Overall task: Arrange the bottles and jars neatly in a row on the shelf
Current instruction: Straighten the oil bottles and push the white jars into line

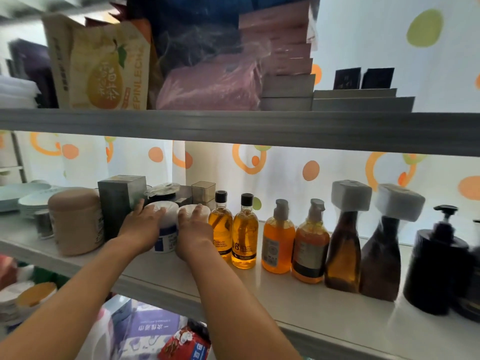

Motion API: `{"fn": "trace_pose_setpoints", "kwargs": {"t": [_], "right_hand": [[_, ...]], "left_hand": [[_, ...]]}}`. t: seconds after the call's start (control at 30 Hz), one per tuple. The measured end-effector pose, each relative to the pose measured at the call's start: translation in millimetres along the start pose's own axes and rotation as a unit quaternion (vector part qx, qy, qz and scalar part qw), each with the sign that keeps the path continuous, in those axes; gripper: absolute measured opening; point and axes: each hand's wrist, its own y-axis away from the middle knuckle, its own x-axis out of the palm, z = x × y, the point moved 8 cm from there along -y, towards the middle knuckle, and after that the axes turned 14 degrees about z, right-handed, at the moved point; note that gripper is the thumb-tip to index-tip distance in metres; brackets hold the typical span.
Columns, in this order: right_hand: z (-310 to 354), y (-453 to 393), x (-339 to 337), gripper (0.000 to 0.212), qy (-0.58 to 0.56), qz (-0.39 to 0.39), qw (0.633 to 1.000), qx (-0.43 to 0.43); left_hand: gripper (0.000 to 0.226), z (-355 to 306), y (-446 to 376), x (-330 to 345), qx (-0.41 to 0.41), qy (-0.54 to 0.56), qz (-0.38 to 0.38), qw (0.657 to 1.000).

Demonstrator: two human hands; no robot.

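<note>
2 white jars (163, 219), 1 tan tub (75, 220), 7 bottles (278, 236) (2 w/ foam-wrapped tops)

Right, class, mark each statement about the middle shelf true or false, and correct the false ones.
1. Each hand rests on a white jar. True: the left hand is on one white jar, the right hand on the other.
2. The two ginseng shampoo bottles lie on their sides. False: they stand upright.
3. The beige tub stands left of both hands. True.
4. The black pump bottle sits at the row's left end. False: it is at the right end.
</note>
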Motion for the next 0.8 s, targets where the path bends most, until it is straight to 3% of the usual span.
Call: {"fn": "trace_pose_setpoints", "kwargs": {"t": [0.07, 0.3, 0.43, 0.6, 0.8], "right_hand": [[0, 6, -3, 0.093, -0.036, -0.005, 0.999, -0.013], [-24, 68, -21, 0.070, -0.179, -0.083, 0.975, -0.106], [-71, 122, -29, 0.059, -0.258, -0.145, 0.949, -0.105], [-165, 189, -46, 0.028, -0.279, -0.259, 0.924, -0.043], [-304, 267, -51, 0.017, -0.339, -0.369, 0.857, 0.119]], "left_hand": [[0.064, -10, 11, -10, 0.012, -0.006, -0.030, 0.999], [0.049, -74, 53, -31, 0.101, 0.164, -0.160, 0.968], [0.022, -132, 89, -54, 0.132, 0.255, -0.223, 0.932], [0.016, -221, 121, -62, 0.240, 0.411, -0.176, 0.862], [0.011, -314, 119, -44, 0.253, 0.510, -0.051, 0.821]]}}
